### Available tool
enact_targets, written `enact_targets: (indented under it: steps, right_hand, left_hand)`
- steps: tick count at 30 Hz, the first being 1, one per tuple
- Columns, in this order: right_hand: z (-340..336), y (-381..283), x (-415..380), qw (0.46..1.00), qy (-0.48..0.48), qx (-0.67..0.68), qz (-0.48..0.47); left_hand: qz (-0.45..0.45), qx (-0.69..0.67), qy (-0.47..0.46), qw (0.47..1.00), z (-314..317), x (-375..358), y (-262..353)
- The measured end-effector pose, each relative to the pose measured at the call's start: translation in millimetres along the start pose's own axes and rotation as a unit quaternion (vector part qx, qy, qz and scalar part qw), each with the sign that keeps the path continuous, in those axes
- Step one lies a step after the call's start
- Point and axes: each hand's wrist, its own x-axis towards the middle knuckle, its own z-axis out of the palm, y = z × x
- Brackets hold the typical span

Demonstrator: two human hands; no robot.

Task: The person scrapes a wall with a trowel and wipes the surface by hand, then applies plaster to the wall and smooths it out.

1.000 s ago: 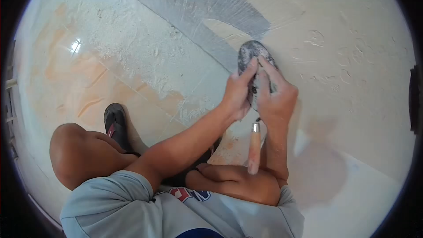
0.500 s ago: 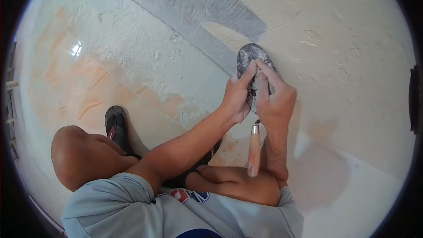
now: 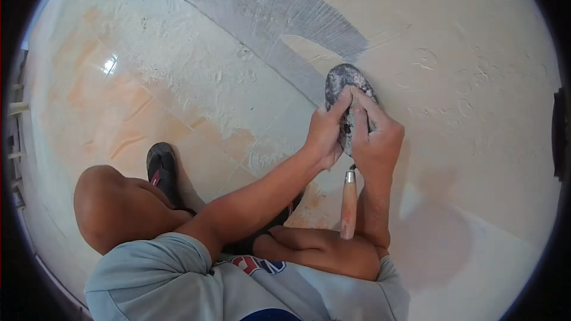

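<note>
A round-nosed trowel (image 3: 343, 77) is held between both hands over the floor. Its dark blade is smeared with white residue, and its wooden handle (image 3: 348, 211) hangs back toward my body, with neither hand around it. My left hand (image 3: 324, 137) is closed on the blade's left side, thumb lying across its face. From the right, my right hand (image 3: 379, 137) also grips the blade, its fingertips meeting the left thumb near the middle. Part of the blade is hidden behind the fingers.
A grey, streaked strip (image 3: 256, 12) runs diagonally across the floor ahead, bordering a smooth pale coating (image 3: 452, 89) on the right. Dusty tiles (image 3: 178, 77) with orange patches lie to the left. My dark shoe (image 3: 162, 169) rests on them.
The view has shifted slightly, so the floor and trowel sit a little lower and farther right. Both hands keep nearly the same hold on the blade.
</note>
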Motion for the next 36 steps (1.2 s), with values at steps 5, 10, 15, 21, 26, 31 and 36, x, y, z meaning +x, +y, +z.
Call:
enact_targets:
  steps: [5, 10, 15, 21, 26, 31, 36]
  right_hand:
    - [9.8, 4.0, 7.8, 0.999, -0.023, -0.046, -0.016]
    - [8.8, 1.8, 11.3, 0.998, -0.004, -0.03, -0.053]
    - [11.5, -0.3, 11.7, 0.998, -0.037, -0.038, -0.04]
    - [16.8, 1.1, 17.0, 0.998, -0.045, -0.046, -0.021]
    - [9.2, -1.2, 12.5, 0.999, -0.021, -0.029, -0.041]
    - [21.0, 9.2, 17.1, 0.997, -0.026, -0.031, -0.072]
    - [2.0, -1.6, 7.6, 0.999, -0.005, -0.032, -0.028]
  left_hand:
    - [-0.009, -0.012, -0.043, 0.999, -15.1, 13.4, 3.4]
    - [0.009, -0.012, -0.012, 1.0, -11.4, 14.9, 1.8]
    - [-0.001, -0.021, -0.026, 0.999, -15.4, 14.0, 9.3]
    - [-0.023, -0.016, -0.014, 1.0, -18.2, 17.5, 14.3]
    - [0.0, 0.0, 0.006, 1.0, -5.2, 5.8, 6.8]
    - [-0.026, -0.019, -0.038, 0.999, -23.3, 19.9, 15.9]
    - [-0.023, -0.014, 0.001, 1.0, 0.0, 1.3, 12.6]
